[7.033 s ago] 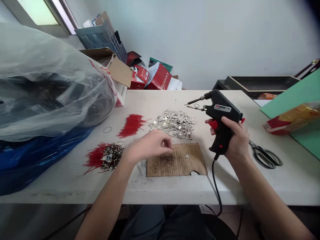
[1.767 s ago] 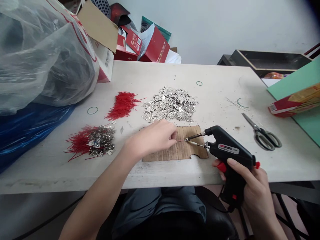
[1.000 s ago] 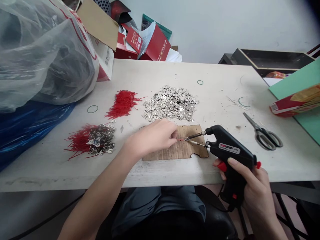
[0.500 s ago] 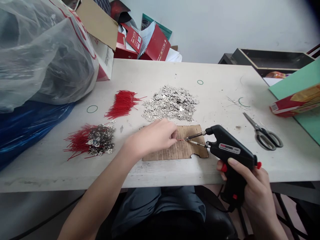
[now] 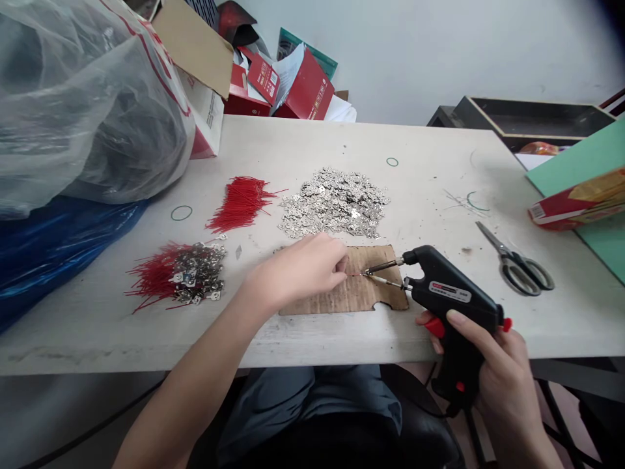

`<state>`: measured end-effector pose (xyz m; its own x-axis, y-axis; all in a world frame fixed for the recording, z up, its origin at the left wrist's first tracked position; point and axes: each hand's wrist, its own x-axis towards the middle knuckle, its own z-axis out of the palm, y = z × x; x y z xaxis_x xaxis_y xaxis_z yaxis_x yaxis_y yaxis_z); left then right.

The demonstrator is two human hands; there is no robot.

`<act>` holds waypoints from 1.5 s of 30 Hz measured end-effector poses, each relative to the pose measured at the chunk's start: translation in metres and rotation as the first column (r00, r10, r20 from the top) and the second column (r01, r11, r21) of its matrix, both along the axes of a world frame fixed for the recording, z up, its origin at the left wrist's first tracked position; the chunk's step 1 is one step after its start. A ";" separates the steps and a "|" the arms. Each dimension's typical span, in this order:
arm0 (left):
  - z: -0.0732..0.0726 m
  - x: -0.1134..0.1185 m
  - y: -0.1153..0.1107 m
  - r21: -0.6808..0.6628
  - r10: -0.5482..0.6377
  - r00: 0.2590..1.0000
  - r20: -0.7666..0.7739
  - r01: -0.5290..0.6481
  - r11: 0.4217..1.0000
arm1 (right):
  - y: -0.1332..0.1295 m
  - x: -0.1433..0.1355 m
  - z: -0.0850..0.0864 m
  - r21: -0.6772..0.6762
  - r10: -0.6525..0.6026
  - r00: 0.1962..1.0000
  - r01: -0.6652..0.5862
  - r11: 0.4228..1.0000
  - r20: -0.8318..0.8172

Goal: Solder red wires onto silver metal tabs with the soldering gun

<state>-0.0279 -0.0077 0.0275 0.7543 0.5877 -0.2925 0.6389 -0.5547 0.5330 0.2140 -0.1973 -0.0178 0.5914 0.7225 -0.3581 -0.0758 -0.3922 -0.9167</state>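
My right hand [image 5: 505,371] is wrapped round the grip of a black soldering gun [image 5: 449,293] with a red trigger, its index finger by the trigger. The gun's tip and solder feed tube meet over a piece of brown cardboard [image 5: 336,296]. Just left of that tip, my left hand [image 5: 317,260] is pinched on a short red wire [image 5: 356,274], whose end reaches the tip. A small metal piece at the joint is too tiny to make out. Beyond my left hand lies a heap of silvery metal tabs [image 5: 336,202].
Loose red wires [image 5: 239,203] lie in a bundle at the back. Red wires with metal tabs [image 5: 195,273] are piled at the left. Scissors [image 5: 520,264] rest at the right, near a red box [image 5: 576,202]. A large plastic bag [image 5: 97,111] fills the left side.
The red trigger stands out further from the gun, and my right index finger has moved slightly forward with it. My left hand stays in nearly the same place.
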 end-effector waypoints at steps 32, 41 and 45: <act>-0.008 0.000 -0.003 0.040 -0.011 0.998 0.057 0.008 0.999 | 0.001 -0.002 0.002 -0.006 -0.005 1.000 0.005 1.000 0.013; -0.007 0.002 -0.002 0.040 0.002 0.999 0.053 -0.004 0.999 | 0.001 -0.002 0.003 -0.002 -0.004 1.000 0.004 1.000 0.026; -0.009 0.002 -0.002 0.046 0.005 0.998 0.061 -0.008 0.999 | 0.001 -0.003 0.003 0.012 0.007 0.999 -0.007 1.000 0.036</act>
<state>-0.0255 -0.0095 0.0189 0.7662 0.6043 -0.2185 0.6096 -0.5759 0.5447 0.2115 -0.1965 -0.0146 0.5985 0.7308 -0.3282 -0.0399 -0.3819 -0.9233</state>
